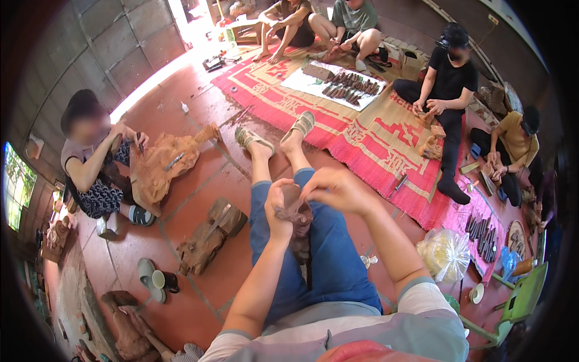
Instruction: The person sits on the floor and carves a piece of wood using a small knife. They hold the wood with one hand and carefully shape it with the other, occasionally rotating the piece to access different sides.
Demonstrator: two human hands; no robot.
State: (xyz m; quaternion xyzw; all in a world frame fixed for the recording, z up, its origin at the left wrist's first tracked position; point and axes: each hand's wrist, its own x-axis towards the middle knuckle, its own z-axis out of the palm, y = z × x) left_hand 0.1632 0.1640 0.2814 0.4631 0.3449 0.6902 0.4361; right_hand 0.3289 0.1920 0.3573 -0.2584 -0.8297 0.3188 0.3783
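Above my lap, a small reddish-brown carved wooden figure [297, 218] is held between my blue-trousered thighs. My left hand [278, 211] is closed around its left side. At the figure's upper right, my right hand [338, 188] is bent at the wrist with its fingers pinched together against or just by the wood. Whatever those fingers may hold is too small or hidden to make out. On the floor left of my legs lies a rough block of carved wood [211, 235], with a flat light-coloured strip on top.
A person at left works on a big wood carving [166, 163]. Ahead, a red patterned mat [374, 148] bears a white sheet with several dark-handled tools [350, 87]; several people sit around it. Sandals [151, 280], a cup, a plastic bag [443, 253] and a green chair [522, 298] flank me.
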